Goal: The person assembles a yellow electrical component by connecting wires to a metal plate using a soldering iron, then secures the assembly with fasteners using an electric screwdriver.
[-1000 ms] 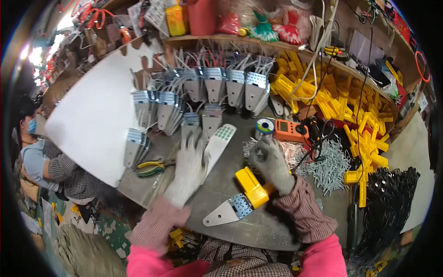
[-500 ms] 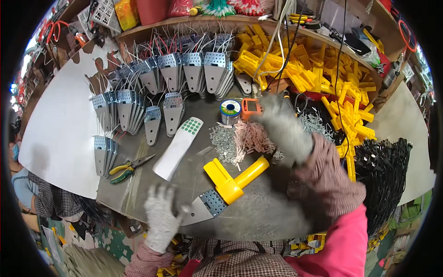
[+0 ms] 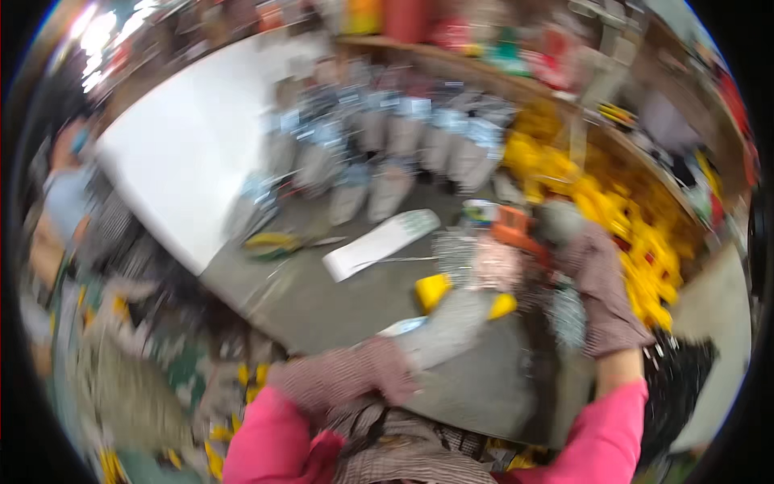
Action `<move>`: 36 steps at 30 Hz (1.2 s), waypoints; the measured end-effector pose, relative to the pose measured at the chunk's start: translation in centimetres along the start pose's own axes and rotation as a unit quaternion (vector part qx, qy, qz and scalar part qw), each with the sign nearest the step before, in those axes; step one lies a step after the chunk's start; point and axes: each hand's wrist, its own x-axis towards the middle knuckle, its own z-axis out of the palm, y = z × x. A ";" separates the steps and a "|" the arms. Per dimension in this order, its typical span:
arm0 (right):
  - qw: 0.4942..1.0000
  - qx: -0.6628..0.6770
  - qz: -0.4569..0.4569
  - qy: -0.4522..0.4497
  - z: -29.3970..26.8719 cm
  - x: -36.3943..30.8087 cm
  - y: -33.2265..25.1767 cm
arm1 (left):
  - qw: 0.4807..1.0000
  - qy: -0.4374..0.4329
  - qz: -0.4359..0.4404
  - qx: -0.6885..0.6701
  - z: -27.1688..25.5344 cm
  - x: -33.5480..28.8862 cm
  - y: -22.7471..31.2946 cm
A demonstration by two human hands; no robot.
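Note:
Strong blur covers the whole view. My left hand [image 3: 455, 329], in a pale grey glove, lies across a yellow plastic handle [image 3: 433, 292] and appears closed on its middle. Yellow shows at both sides of the glove; a bit of metal plate [image 3: 403, 326] shows beside the wrist. My gloved right hand [image 3: 561, 223] is against an orange tool [image 3: 513, 224] and seems closed round it, fingers smeared. Left of the tool stands a solder reel [image 3: 479, 211]. Piles of small pink pieces [image 3: 497, 263] and metal rings [image 3: 455, 256] lie between the hands.
A white strip with green dots [image 3: 379, 244] and yellow-green pliers [image 3: 272, 244] lie left of the piles. Metal plates with wires [image 3: 387, 129] stand in rows behind. Yellow plastic parts [image 3: 637, 242] heap up at right, with screws [image 3: 567, 313] and black cables [image 3: 681, 387] nearer.
My head view has swung, shifting the table rightward. My left hand has gone from the table's near edge onto the yellow handle. My right hand has closed in on the orange tool.

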 end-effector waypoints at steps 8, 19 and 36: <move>0.884 0.444 0.138 0.050 -0.4 -8.8 4.3 | 0.994 0.070 -0.020 0.083 -5.2 -12.9 8.1; 0.738 0.504 -0.218 -0.392 -1.8 -11.9 -15.7 | 0.784 -0.137 -0.468 0.385 10.3 -55.6 -20.6; 0.684 0.672 0.055 -0.278 0.1 -16.0 -12.0 | 0.923 0.010 -0.282 -0.261 -21.2 -4.5 -7.5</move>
